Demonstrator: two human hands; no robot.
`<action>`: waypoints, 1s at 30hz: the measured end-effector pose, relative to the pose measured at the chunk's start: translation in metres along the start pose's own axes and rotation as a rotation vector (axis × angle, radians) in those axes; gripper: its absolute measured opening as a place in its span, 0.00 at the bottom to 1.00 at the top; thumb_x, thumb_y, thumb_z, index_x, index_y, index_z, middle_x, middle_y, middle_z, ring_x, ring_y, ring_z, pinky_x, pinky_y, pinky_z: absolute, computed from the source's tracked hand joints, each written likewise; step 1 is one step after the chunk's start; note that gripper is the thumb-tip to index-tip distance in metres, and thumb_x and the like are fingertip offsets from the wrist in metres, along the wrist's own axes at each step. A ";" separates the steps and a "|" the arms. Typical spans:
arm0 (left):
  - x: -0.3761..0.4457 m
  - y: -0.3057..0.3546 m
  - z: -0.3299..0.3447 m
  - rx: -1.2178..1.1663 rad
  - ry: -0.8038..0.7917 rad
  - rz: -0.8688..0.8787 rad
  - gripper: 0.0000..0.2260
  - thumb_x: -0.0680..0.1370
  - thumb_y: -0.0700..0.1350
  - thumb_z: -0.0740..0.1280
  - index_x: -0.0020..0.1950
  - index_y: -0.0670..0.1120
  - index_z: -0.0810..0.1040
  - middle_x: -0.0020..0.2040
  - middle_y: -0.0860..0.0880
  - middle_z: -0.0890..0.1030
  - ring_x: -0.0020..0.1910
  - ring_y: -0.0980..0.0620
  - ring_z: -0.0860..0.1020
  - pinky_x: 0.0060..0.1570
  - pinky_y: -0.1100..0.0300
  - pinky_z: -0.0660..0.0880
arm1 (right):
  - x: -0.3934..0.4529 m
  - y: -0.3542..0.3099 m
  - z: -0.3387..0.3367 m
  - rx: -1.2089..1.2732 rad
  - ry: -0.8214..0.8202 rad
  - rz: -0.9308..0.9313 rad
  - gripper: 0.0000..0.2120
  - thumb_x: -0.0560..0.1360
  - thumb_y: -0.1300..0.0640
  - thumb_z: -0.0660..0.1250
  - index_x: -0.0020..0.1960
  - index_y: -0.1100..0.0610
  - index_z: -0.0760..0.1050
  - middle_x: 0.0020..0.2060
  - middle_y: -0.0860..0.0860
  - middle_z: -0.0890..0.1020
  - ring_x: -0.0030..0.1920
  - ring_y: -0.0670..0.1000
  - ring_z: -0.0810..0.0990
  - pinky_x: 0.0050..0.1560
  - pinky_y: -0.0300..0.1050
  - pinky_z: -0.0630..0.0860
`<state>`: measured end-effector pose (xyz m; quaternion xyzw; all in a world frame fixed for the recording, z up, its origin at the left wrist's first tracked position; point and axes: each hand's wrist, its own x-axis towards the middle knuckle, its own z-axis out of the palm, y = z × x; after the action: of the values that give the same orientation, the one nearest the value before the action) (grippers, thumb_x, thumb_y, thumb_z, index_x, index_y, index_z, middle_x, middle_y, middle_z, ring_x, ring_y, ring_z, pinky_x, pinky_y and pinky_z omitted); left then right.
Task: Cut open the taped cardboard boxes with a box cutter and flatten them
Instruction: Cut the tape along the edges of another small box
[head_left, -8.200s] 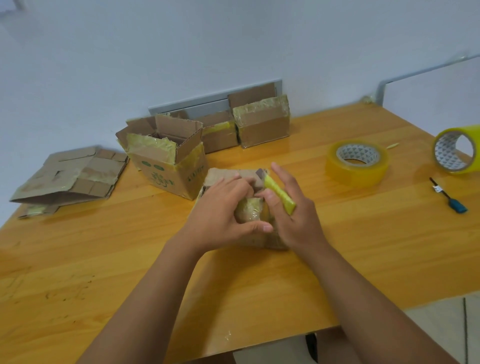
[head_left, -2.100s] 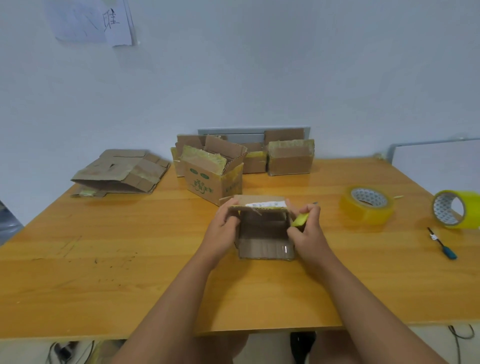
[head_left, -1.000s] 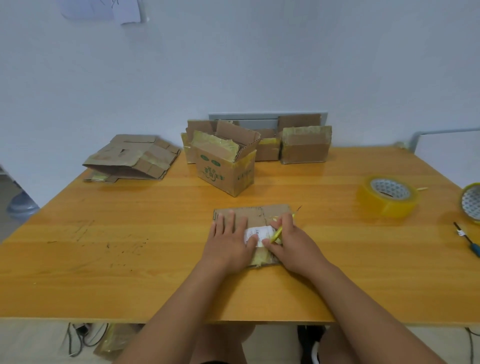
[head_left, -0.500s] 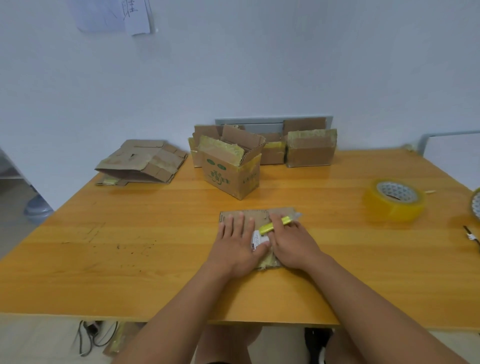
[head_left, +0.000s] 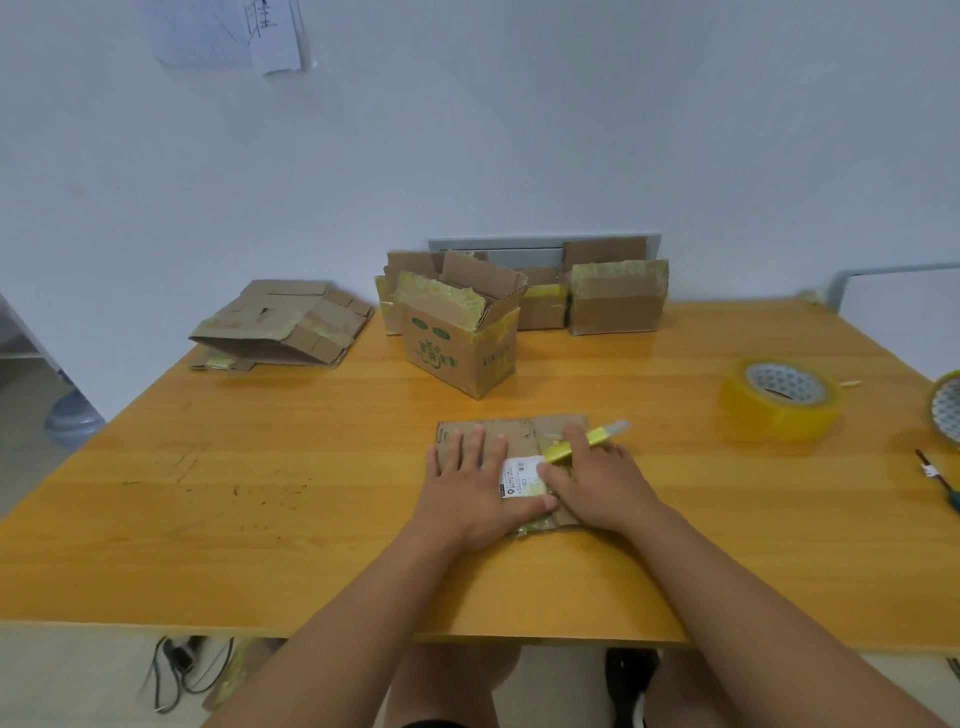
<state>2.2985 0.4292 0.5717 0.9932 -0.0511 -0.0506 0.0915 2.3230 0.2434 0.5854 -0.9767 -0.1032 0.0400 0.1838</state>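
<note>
Since two seconds ago, the small brown cardboard box with a white label (head_left: 519, 452) has gone from standing open to lying flat on the orange wooden table (head_left: 260, 493), near its front edge. Left hand (head_left: 475, 493) presses it, fingers straight and spread. Right hand (head_left: 597, 483) rests on the cardboard, gripping the yellow box cutter (head_left: 582, 441). Green-printed open carton (head_left: 457, 338) stands behind.
</note>
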 end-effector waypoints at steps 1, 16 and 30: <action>0.000 0.000 0.000 0.004 0.000 -0.008 0.54 0.61 0.84 0.41 0.80 0.55 0.42 0.81 0.49 0.38 0.78 0.46 0.35 0.74 0.41 0.34 | -0.001 0.000 0.004 -0.052 -0.023 0.003 0.32 0.80 0.36 0.51 0.77 0.52 0.53 0.71 0.59 0.72 0.71 0.60 0.66 0.74 0.58 0.56; 0.001 0.000 -0.001 -0.055 0.034 -0.039 0.55 0.59 0.85 0.44 0.80 0.57 0.46 0.81 0.51 0.42 0.79 0.45 0.38 0.75 0.42 0.39 | -0.008 0.008 -0.022 -0.112 0.213 0.098 0.10 0.79 0.63 0.53 0.55 0.53 0.55 0.53 0.56 0.66 0.31 0.56 0.68 0.26 0.46 0.59; 0.004 -0.015 -0.012 -0.039 -0.083 -0.100 0.51 0.66 0.81 0.51 0.81 0.56 0.42 0.81 0.50 0.37 0.78 0.44 0.35 0.75 0.41 0.36 | -0.009 0.009 -0.018 -0.387 0.167 0.253 0.18 0.83 0.47 0.51 0.68 0.55 0.67 0.64 0.55 0.72 0.63 0.57 0.69 0.55 0.51 0.67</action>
<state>2.3052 0.4457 0.5801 0.9896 -0.0043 -0.0972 0.1059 2.3182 0.2272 0.5991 -0.9988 0.0297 -0.0388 -0.0053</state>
